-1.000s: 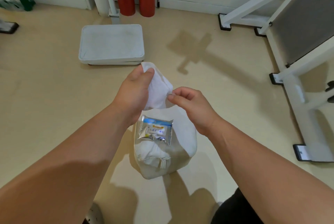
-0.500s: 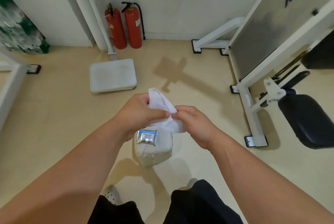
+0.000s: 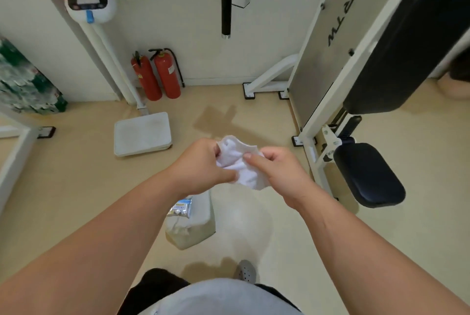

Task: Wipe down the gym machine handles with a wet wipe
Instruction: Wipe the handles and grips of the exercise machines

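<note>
A crumpled white wet wipe [image 3: 240,163] is held between both hands at chest height over the floor. My left hand [image 3: 201,166] grips its left side and my right hand [image 3: 277,174] pinches its right edge. Below them a foil wipe packet [image 3: 181,209] lies on a pale block [image 3: 195,228] on the floor. A black gym machine handle [image 3: 226,2] hangs upright from a white arm at the top centre, well beyond my hands. The white machine frame [image 3: 330,101] with black pads [image 3: 368,174] stands to the right.
A white floor scale platform [image 3: 142,133] with its display head [image 3: 89,5] stands to the left. Two red fire extinguishers [image 3: 157,75] lean against the far wall. Another white frame edge [image 3: 15,159] runs along the left. My foot [image 3: 244,271] shows at the bottom.
The view has lifted, bringing the hanging handle and scale display into sight. Both hands rose with the wipe and have bunched it more tightly between them.
</note>
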